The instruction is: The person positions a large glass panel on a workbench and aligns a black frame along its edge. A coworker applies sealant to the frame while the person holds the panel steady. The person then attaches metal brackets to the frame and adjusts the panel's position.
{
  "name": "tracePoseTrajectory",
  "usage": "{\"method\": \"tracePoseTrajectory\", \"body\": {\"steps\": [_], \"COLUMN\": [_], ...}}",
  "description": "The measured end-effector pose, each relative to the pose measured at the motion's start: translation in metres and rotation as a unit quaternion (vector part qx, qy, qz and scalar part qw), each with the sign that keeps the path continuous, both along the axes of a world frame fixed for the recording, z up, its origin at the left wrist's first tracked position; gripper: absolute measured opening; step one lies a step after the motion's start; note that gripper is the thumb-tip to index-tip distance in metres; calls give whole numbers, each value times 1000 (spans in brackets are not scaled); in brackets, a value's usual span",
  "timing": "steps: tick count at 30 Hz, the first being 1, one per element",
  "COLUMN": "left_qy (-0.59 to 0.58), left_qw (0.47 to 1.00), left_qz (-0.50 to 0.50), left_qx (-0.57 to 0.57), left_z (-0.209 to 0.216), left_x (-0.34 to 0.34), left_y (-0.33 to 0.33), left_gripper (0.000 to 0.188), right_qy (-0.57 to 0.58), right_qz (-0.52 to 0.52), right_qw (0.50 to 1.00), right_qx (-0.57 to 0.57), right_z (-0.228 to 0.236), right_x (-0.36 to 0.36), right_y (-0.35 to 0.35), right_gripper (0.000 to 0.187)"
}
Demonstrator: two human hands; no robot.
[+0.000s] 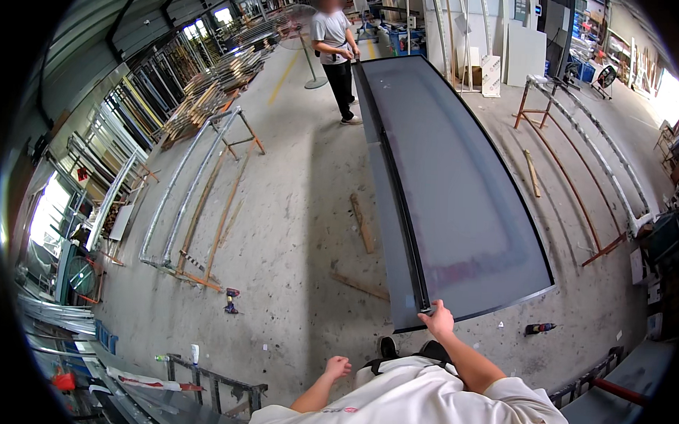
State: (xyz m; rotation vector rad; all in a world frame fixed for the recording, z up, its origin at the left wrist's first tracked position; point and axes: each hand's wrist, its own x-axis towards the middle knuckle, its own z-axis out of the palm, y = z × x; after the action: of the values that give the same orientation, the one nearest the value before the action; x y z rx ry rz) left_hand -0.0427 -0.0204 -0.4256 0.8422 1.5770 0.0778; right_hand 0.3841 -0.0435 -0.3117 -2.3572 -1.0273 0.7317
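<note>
A long grey panel (468, 179) with black edging stretches away from me. Along its left part runs a black metal profile (400, 186). At the near end of that profile, my right hand (437, 318) is closed around its tip. My left hand (338, 367) hangs by my left side, away from the panel, its fingers curled with nothing visible in them. Another person (333, 40) in a grey shirt stands at the panel's far left corner, both hands close to its edge.
Metal sawhorse frames stand on the left (182, 184) and right (581, 146). Cordless drills lie on the floor at left (232, 300) and right (540, 328). Wooden strips (361, 223) lie beside the panel. A floor fan (314, 82) stands behind the other person.
</note>
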Motion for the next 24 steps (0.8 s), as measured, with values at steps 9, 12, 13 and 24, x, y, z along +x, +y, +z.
{"method": "tracePoseTrajectory", "body": {"steps": [9,12,13,24], "left_qy": [40,33,30,159], "left_qw": [998,995,994,946], "left_qz": [25,70,94,-153], "left_qx": [35,56,54,236], "left_z": [-10,-11,-12,-28], "left_x": [2,13,15,95], "left_y": [-13,-36,-59,-207], "left_gripper": [23,24,25,33], "right_qy": [-24,-55,-52,53], "right_qz": [-23,41,94,145], "right_qw": [997,997,990,934], "right_qx": [66,-39,-96,-323], "right_z": [-23,-71,-83,-190], "right_x": [57,94,108,236], "right_y": [-114,-166,-184,-283], "right_gripper": [32,31,34,37]}}
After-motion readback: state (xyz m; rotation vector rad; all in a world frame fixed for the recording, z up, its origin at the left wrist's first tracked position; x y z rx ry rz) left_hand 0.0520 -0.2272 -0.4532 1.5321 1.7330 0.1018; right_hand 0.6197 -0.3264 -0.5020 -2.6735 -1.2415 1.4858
